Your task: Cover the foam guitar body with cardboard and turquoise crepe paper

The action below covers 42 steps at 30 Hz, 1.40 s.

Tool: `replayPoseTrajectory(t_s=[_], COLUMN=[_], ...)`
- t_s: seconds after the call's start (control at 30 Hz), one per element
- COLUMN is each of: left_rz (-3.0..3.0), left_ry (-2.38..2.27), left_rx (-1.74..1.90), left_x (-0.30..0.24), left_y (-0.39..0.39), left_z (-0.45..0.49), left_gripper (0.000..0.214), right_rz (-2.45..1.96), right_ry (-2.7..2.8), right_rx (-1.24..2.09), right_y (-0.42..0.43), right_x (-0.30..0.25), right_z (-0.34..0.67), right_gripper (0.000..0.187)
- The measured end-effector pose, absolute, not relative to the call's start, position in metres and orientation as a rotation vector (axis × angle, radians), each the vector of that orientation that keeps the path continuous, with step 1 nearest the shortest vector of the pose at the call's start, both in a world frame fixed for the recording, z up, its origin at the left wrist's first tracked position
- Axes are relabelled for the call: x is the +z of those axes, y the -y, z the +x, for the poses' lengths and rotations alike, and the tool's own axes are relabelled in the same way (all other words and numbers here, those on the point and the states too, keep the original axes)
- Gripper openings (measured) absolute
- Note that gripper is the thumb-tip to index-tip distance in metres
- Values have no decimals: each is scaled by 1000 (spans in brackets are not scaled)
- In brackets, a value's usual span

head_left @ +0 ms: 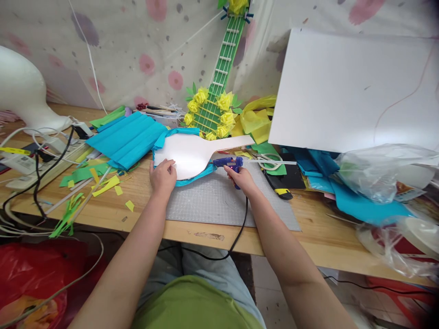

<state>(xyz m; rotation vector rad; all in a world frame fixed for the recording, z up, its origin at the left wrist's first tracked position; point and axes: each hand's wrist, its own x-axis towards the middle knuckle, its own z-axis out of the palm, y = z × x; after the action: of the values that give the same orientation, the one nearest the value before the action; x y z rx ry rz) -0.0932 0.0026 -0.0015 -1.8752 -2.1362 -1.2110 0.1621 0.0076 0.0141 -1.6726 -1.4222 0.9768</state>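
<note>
A white guitar-shaped board (pixel 188 155) lies on the grey cutting mat (pixel 212 201), its narrow neck pointing right. Blue crepe paper (pixel 197 179) runs around the rim of its body. My left hand (pixel 163 177) is closed on the board's lower left edge, with thumb and fingers bent over it. In my right hand (pixel 240 177) is a blue hot glue gun (pixel 226 162), gripped by its handle. A long pale glue stick (pixel 274 161) sticks out of the gun's back. The gun's nozzle points left and meets the blue paper at the board's right lower side; any glue there is too small to see.
Folded blue crepe paper (pixel 126 139) and green and yellow scraps lie left. A finished flower-trimmed guitar (pixel 212 109) leans on the wall behind. Scissors (pixel 269 161) and a utility knife (pixel 281 189) lie right. The gun's black cord (pixel 244 224) hangs over the table edge.
</note>
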Motion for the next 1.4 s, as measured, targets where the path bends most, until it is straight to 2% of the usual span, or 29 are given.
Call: replayPoseTrajectory(t_s=[0.3, 0.57, 1.4], left_rz=[-1881, -1886, -1875], left_ry=[2151, 2137, 2130], left_rx=[-1220, -1207, -1234], left_x=[1, -1, -2], left_y=[-2, -2, -2], left_z=[-93, -93, -93], left_gripper=[30, 29, 28], right_rz=[-1726, -1608, -1826], right_ry=[1563, 1692, 1814], right_rx=[855, 572, 535], right_y=[-7, -2, 3], right_x=[15, 27, 27], right_z=[166, 167, 158], right_gripper=[45, 32, 45])
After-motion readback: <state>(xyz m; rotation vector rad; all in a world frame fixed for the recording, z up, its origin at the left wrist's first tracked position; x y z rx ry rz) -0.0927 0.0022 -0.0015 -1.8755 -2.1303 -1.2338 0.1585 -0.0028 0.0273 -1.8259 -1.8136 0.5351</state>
